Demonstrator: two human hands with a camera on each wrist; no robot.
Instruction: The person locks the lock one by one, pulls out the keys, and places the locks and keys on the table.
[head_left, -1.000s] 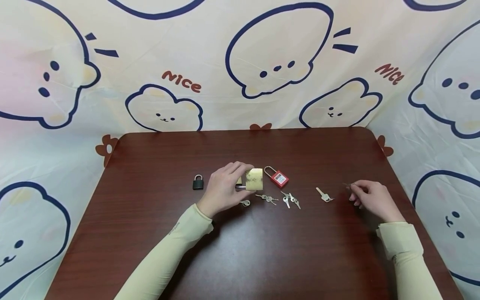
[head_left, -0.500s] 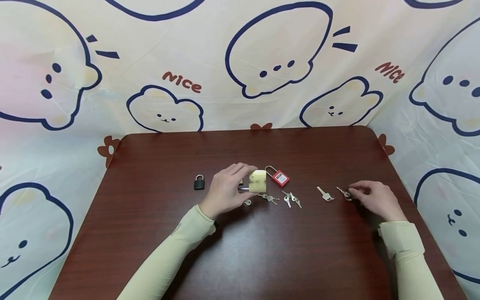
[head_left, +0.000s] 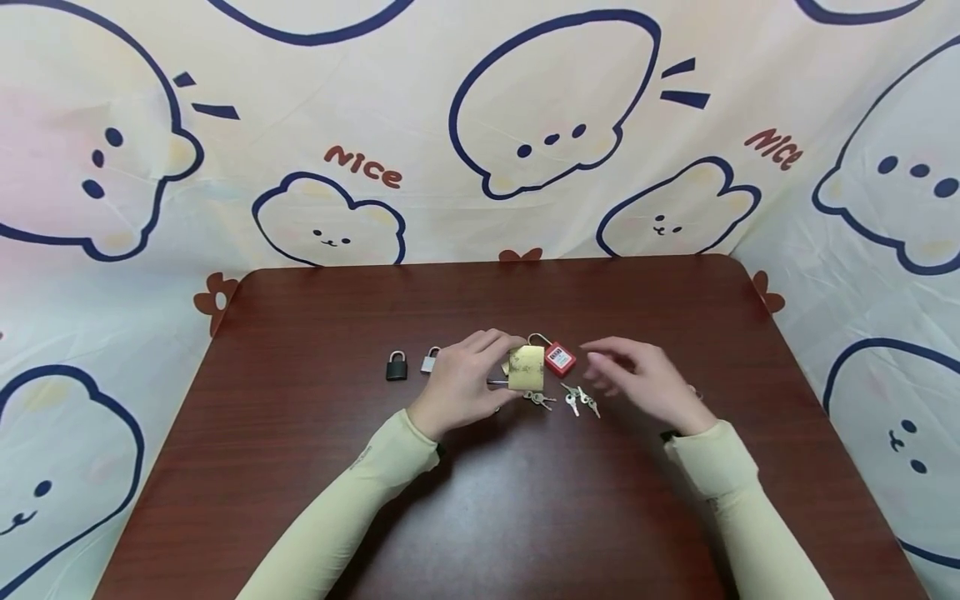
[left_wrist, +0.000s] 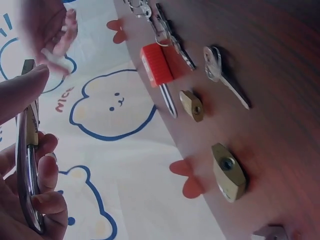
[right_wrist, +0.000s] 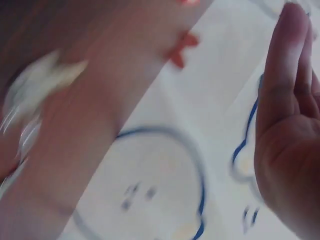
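Observation:
My left hand (head_left: pixel 468 379) holds a large brass padlock (head_left: pixel 527 368) by its sides, the body pointing right. In the left wrist view the padlock (left_wrist: pixel 32 122) shows edge-on, with its steel shackle running down past the curled fingers. To its right my right hand (head_left: pixel 637 379) hovers above the table, fingers loosely bent and nothing visible in them. The right wrist view shows that hand (right_wrist: pixel 290 105) with fingers extended. A red padlock (head_left: pixel 559 359) lies between the hands. Below it are several small keys (head_left: pixel 581 398), beside another bunch of keys (head_left: pixel 538 399).
A black padlock (head_left: pixel 397 366) and a silver padlock (head_left: pixel 429 363) stand left of the left hand. Two smaller brass padlocks, one nearer (left_wrist: pixel 230 172) and one farther (left_wrist: pixel 192 106), show in the left wrist view. Blurred keys (right_wrist: pixel 35 90) lie near the right wrist.
My right hand has let go of the keys at the right and moved left toward the brass padlock. The left hand and padlock have shifted slightly right, uncovering the silver padlock.

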